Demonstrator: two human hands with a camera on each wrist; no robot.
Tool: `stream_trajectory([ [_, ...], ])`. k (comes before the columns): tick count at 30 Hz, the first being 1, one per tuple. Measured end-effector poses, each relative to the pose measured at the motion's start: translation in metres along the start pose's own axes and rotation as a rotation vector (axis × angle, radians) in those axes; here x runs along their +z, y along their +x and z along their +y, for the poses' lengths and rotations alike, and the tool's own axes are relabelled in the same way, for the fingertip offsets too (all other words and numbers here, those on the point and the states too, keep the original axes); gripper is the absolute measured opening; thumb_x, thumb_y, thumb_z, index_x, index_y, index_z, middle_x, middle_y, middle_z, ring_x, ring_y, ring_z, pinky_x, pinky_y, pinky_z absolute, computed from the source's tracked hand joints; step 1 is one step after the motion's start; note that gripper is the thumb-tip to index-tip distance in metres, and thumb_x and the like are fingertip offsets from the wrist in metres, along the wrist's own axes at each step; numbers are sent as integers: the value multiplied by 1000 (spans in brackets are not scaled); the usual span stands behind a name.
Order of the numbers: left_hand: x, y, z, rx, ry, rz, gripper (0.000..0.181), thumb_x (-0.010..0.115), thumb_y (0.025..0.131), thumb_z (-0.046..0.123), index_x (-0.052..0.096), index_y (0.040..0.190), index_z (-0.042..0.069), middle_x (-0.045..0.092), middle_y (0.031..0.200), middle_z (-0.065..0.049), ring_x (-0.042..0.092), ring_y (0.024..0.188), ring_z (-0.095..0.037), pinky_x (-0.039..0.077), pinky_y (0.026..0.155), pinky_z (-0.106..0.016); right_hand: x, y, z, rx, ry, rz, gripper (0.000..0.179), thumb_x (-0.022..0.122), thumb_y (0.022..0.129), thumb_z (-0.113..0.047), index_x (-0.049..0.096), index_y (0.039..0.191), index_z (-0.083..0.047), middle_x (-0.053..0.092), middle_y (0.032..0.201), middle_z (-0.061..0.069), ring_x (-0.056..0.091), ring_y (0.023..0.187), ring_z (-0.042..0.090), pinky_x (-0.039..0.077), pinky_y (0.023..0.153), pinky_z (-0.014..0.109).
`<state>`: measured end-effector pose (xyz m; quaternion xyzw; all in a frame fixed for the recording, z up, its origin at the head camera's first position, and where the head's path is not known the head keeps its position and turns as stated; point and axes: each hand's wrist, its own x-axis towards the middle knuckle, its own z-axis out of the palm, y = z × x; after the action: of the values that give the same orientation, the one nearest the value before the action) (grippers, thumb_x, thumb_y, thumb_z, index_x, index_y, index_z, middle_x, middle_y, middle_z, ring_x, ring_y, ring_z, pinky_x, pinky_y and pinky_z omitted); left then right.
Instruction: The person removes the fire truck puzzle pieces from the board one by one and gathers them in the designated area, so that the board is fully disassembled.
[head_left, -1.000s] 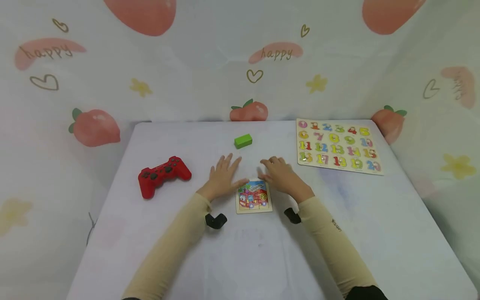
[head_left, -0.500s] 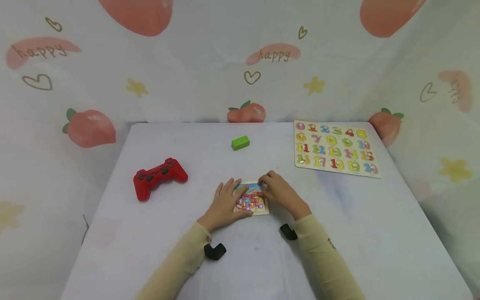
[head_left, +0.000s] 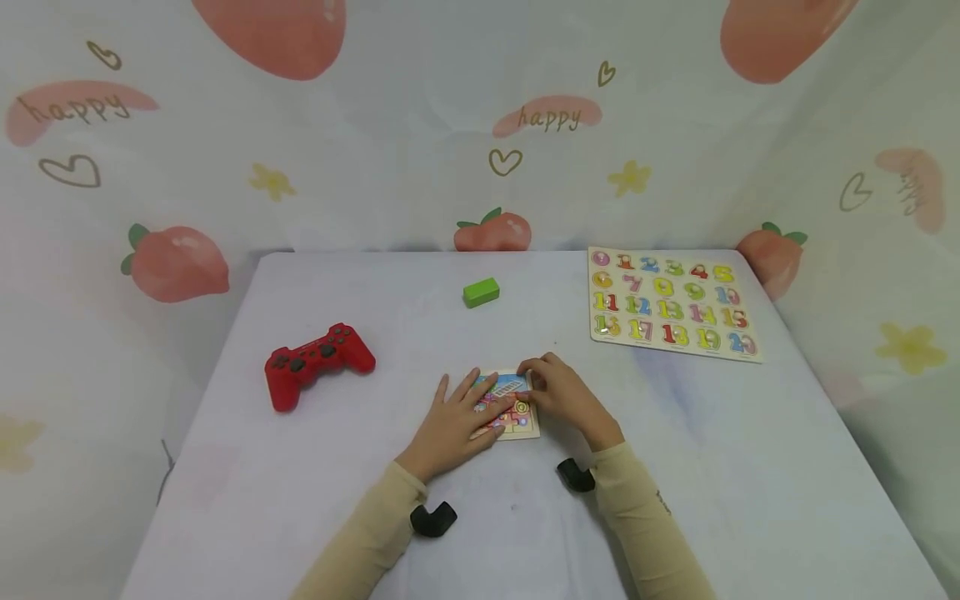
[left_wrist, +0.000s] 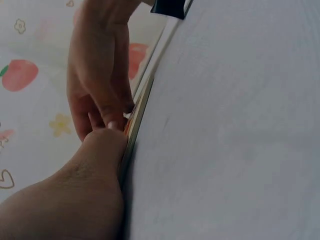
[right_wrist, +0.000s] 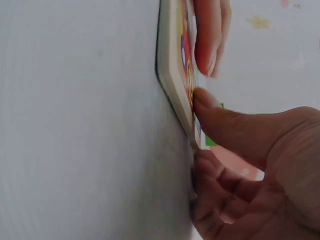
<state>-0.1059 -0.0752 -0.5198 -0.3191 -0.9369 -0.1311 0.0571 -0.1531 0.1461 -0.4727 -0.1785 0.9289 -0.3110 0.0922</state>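
Note:
A small square jigsaw puzzle (head_left: pixel 519 427) with a red fire truck picture lies flat at the table's middle. My left hand (head_left: pixel 453 425) rests over its left part with straight, spread fingers, hiding much of the picture. At the upper right corner, my right hand (head_left: pixel 566 400) pinches the board's edge. The right wrist view has that thumb (right_wrist: pixel 207 100) on the picture side and curled fingers at the corner of the pale wooden board (right_wrist: pixel 172 65). Seen edge-on in the left wrist view, the board (left_wrist: pixel 142 107) lies beneath both hands.
A red game controller (head_left: pixel 318 362) lies to the left. Behind the hands sits a green block (head_left: pixel 481 292). At the back right is a number puzzle board (head_left: pixel 675 304). The white-covered table (head_left: pixel 300 483) meets a patterned cloth backdrop (head_left: pixel 390 150).
Both hands came in from above the puzzle's sides. The left hand settled across the picture and its fingers spread further; the right hand took hold of the upper right corner.

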Motion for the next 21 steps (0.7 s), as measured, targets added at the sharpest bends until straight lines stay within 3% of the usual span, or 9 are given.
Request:
stream_trajectory([
  [10,-1,-1,8,17,-5,22,41,37,100,47,46,140,41,37,152,4,27,144,-23,18,109,-64,9,1,4,-23,91,35,30,75,82,-12,61,108,-6,50,94,8,45,79,16,40,69,29],
  [21,2,1,7,-9,-36,-9,43,36,100,49,42,142,42,31,155,5,21,146,-21,12,112,-61,8,1,0,6,128,63,29,74,82,-6,58,107,-4,48,100,11,46,82,18,40,69,29],
])
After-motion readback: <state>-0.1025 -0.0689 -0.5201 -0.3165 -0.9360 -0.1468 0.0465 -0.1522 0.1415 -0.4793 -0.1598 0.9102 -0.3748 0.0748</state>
